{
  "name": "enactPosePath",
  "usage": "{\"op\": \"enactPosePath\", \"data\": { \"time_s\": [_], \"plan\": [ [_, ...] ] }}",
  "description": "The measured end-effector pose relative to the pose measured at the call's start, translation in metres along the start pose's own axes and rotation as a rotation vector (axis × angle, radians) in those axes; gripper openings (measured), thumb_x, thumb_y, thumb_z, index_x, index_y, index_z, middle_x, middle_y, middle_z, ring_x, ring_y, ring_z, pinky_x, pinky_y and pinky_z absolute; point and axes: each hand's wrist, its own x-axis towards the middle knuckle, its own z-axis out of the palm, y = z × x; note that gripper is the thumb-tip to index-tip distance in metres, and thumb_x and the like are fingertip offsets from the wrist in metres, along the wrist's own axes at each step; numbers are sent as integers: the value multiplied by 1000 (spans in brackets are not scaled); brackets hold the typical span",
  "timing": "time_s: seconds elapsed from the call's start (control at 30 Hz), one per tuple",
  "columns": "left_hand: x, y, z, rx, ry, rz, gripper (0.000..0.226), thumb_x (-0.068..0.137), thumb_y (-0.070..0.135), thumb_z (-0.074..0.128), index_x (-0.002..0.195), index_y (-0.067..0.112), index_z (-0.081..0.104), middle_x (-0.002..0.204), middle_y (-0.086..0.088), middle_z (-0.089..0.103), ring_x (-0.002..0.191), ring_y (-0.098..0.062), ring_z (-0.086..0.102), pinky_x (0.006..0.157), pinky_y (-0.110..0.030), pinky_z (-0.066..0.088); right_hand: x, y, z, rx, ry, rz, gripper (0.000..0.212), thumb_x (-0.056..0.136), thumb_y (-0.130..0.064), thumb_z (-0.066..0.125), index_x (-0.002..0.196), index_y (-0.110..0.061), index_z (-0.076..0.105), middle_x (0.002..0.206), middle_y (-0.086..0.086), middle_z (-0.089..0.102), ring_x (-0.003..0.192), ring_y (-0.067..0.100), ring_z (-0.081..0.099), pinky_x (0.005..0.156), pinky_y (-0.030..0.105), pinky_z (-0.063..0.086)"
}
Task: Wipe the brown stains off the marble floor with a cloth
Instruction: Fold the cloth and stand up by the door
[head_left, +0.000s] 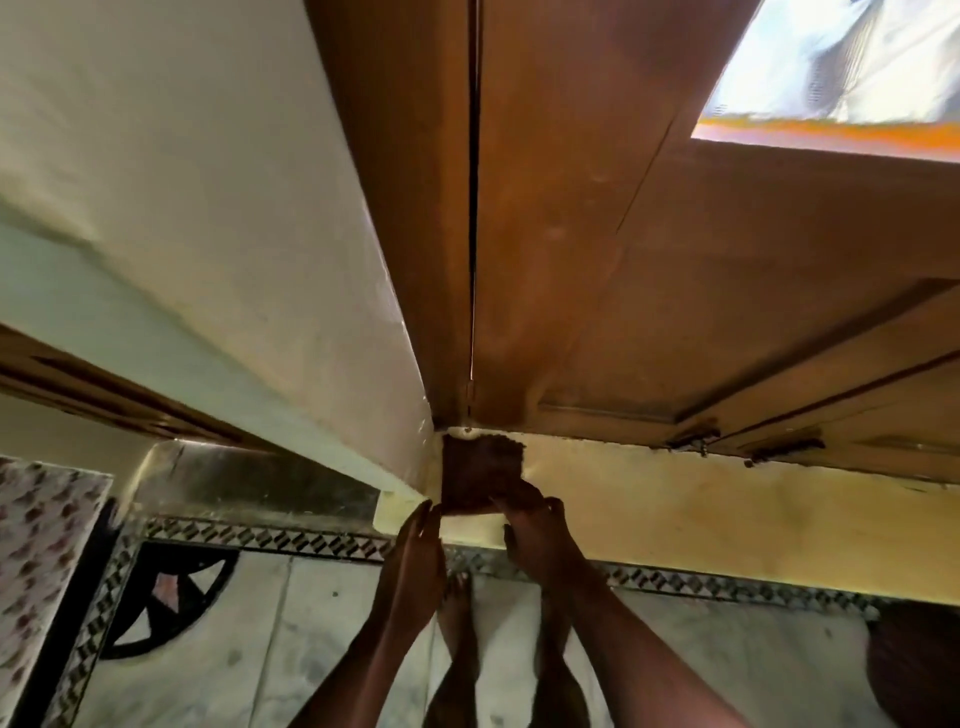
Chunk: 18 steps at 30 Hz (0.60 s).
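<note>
A dark brown cloth (480, 473) lies folded on the yellow step (701, 519), in the corner where the wall meets the wooden door. My right hand (540, 535) has its fingers pinched on the cloth's near edge. My left hand (415, 561) is stretched out flat just left of it, fingertips close to the cloth's lower left corner and holding nothing. The grey-white marble floor (291, 634) below the step shows small dark spots. My bare feet (457, 613) stand on it between my forearms.
A brown wooden door (597, 260) with low latches (696, 436) rises behind the step, and a cream wall (208, 208) is to its left. A black-and-white tile border (270, 535) edges the floor. Floral fabric (36, 545) hangs at the left; a dark round object (919, 670) sits at the bottom right.
</note>
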Motion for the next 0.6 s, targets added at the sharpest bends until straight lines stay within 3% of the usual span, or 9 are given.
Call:
{"op": "enactPosePath", "data": {
  "time_s": [0.07,0.2,0.27,0.33,0.4,0.47,0.53,0.6],
  "plan": [
    [8,12,-3,22,-57,75,78,83,1,60,159,11,47,157,-18,54,132,-34,65,98,-36,61,8,-2,0,1,-13,0,76,81,-10,56,156,-24,50,161,8,51,149,32,46,100,51,46],
    [19,21,-8,206,-201,106,94,63,7,83,153,12,54,145,-18,65,101,-39,78,67,-37,65,19,-13,-7,17,-93,42,63,90,-29,41,152,-24,54,154,9,57,145,35,47,106,48,44],
    [18,19,-6,164,-172,30,82,76,8,71,155,15,53,145,-16,63,99,-38,76,71,-39,63,20,-17,-8,25,-14,102,56,88,-27,46,141,-22,64,142,8,65,136,36,55,103,47,44],
    [19,22,-1,50,-75,-117,62,88,5,66,149,10,56,138,-15,62,112,-37,68,84,-39,58,24,-14,-2,130,112,244,45,88,-16,59,132,-16,69,132,14,66,127,40,59,101,48,49],
    [24,31,2,-110,-5,-333,34,96,6,66,130,2,63,121,-16,62,115,-36,61,87,-38,48,30,-9,5,250,188,391,33,90,-9,62,122,-7,70,120,19,63,114,44,61,94,51,56],
    [33,37,3,-228,36,-519,9,98,7,64,103,0,64,100,-14,63,104,-37,63,74,-33,37,36,-3,14,329,192,415,20,94,-5,58,111,-2,68,108,21,64,110,43,58,93,51,54],
    [42,36,7,-262,38,-619,16,97,8,63,81,6,62,86,-14,68,92,-35,68,60,-32,31,41,-2,24,384,194,402,22,98,-9,53,111,-1,69,107,21,67,111,41,57,98,52,51],
    [48,32,9,-223,37,-594,33,98,5,63,67,15,56,80,-8,68,87,-28,65,54,-25,26,44,-3,30,452,222,404,34,97,-18,49,116,2,69,109,23,68,111,42,58,100,52,50]
  ]
}}
